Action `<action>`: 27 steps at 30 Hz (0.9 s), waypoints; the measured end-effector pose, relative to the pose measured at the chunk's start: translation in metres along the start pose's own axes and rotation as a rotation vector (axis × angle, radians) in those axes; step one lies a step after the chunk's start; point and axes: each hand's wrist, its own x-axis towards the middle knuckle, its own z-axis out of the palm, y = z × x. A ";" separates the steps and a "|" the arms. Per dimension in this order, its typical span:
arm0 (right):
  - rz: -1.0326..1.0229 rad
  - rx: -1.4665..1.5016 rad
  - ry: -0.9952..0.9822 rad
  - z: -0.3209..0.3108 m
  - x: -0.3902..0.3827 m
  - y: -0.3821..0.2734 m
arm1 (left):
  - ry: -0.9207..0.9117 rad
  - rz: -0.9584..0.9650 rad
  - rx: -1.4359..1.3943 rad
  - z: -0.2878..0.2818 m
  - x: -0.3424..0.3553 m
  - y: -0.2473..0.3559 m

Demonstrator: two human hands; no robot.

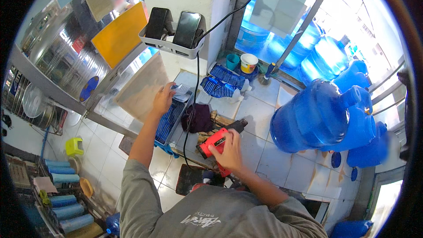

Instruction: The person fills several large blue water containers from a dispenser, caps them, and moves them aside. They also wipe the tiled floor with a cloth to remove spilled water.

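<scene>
My left hand [163, 99] pinches a small pale, shiny strip [180, 90] over a tray of blue striped pieces [169, 119]. My right hand [227, 154] grips a red-and-black heat-gun-like tool [213, 140], its dark nozzle angled up to the right. Beneath and behind the tool lie a dark purple cloth [196, 118] and some brownish items I cannot make out. A black cord [198, 70] hangs down between my hands. More blue striped bundles [222, 83] lie on the tiled ledge farther back.
Large blue water jugs [308, 119] stand at the right. Two phones [185, 28] sit in a wall holder ahead. A white bucket [249, 61] is at the back. A metal-framed partition [88, 110] and a rack of blue cylinders [66, 202] are left; people [121, 2] show beyond the glass.
</scene>
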 end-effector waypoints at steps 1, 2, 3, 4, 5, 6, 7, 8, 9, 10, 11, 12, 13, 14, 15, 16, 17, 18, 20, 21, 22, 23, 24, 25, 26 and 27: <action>0.040 -0.041 0.020 0.000 -0.017 0.000 | 0.000 -0.054 0.019 0.001 0.001 0.002; 0.092 0.005 -0.074 0.000 -0.030 0.001 | 0.017 -0.093 0.038 0.004 0.002 0.003; 0.130 0.028 -0.138 0.002 -0.039 0.001 | 0.023 -0.092 0.038 0.006 0.005 0.003; 0.174 0.057 -0.216 0.004 -0.045 0.003 | 0.066 -0.043 0.054 0.008 0.008 0.001; 0.204 0.035 -0.248 0.007 -0.048 0.005 | 0.101 0.041 0.054 0.008 0.011 -0.003; 0.242 0.039 -0.268 0.010 -0.049 0.008 | 0.111 0.072 0.066 0.007 0.014 -0.006; 0.267 0.045 -0.276 0.012 -0.049 0.012 | 0.156 0.116 0.022 0.005 0.016 -0.008; 0.312 0.023 -0.283 0.013 -0.048 0.016 | 0.178 0.109 -0.008 0.001 0.016 -0.009; 0.327 0.104 -0.323 0.011 -0.048 0.020 | 0.197 0.108 -0.045 -0.004 0.015 -0.006; 0.367 0.151 -0.349 0.008 -0.047 0.023 | 0.217 0.087 0.044 -0.010 0.015 -0.001; 0.426 0.190 -0.351 -0.001 -0.046 0.027 | 0.236 0.029 -0.029 -0.015 0.008 0.008; 0.332 0.142 -0.316 -0.011 -0.045 0.029 | 0.277 0.115 0.012 -0.022 -0.004 0.019; 0.315 0.079 -0.336 -0.026 -0.041 0.031 | 0.295 0.087 -0.115 -0.028 -0.011 0.033; 0.279 0.126 -0.312 -0.046 -0.041 0.032 | 0.329 0.087 -0.321 -0.032 -0.019 0.050; 0.309 0.175 -0.373 -0.068 -0.047 0.029 | 0.407 -0.034 -0.421 -0.031 -0.034 0.069; 0.290 0.246 -0.344 -0.095 -0.051 0.029 | 0.515 0.102 -0.144 -0.039 -0.045 0.083; 0.264 0.318 -0.349 -0.122 -0.056 0.027 | 0.470 0.022 -0.360 -0.039 -0.063 0.095; 0.165 0.418 -0.310 -0.147 -0.059 0.025 | 0.339 -0.173 -0.417 -0.043 -0.070 0.099; 0.140 0.423 -0.234 -0.194 -0.071 0.021 | 0.156 -0.278 -0.814 -0.035 -0.078 0.105; 0.050 0.445 -0.161 -0.217 -0.080 0.023 | 0.132 -0.257 -1.125 -0.027 -0.077 0.108; 0.061 0.364 -0.241 -0.238 -0.086 0.028 | 0.077 -0.253 -1.433 -0.015 -0.074 0.113; 0.031 0.286 -0.297 -0.258 -0.095 0.034 | -0.105 -0.007 -1.680 -0.003 -0.064 0.121; 0.003 0.209 -0.354 -0.275 -0.106 0.038 | -0.085 -0.001 -1.605 0.007 -0.052 0.134; -0.012 0.228 -0.255 -0.289 -0.119 0.042 | -0.127 0.062 -1.559 0.021 -0.035 0.154; -0.030 0.246 -0.160 -0.303 -0.132 0.045 | -0.181 0.199 -1.532 0.032 -0.018 0.179; -0.056 0.235 -0.083 -0.314 -0.147 0.050 | -0.131 0.110 -1.490 0.041 -0.003 0.209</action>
